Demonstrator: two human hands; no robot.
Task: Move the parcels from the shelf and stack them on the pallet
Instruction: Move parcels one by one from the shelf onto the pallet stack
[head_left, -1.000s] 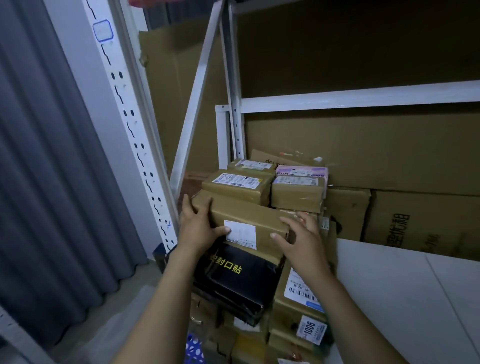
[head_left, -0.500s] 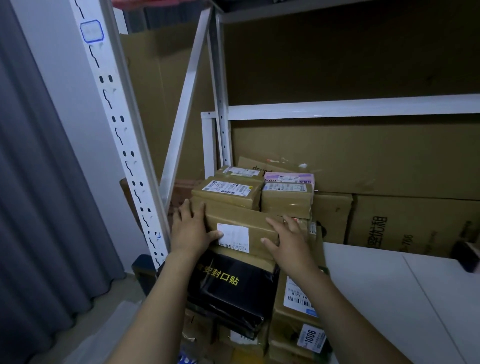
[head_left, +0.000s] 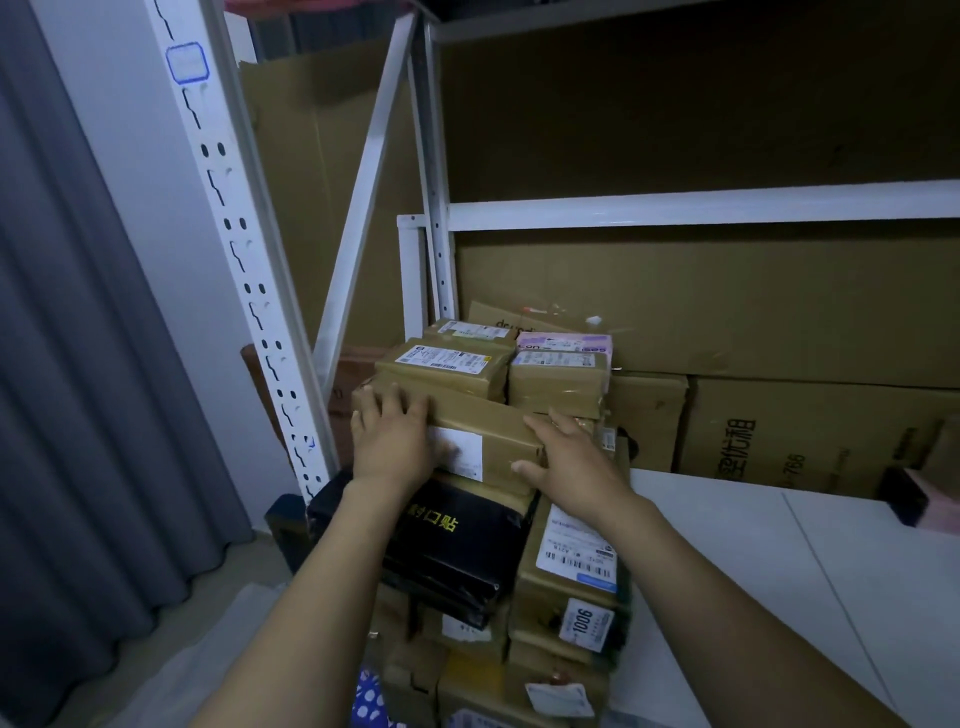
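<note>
Stack (head_left: 569, 577) top | L hand (head_left: 392, 444), R hand (head_left: 574, 460) | fingers (head_left: 402, 408) clamped on 1 brown parcel (head_left: 488, 431)

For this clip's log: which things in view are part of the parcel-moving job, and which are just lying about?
Job: long brown parcel, gripped by left hand and right hand; black parcel under it; box labelled 1006.
Lying about: grey curtain; large cardboard boxes.
</note>
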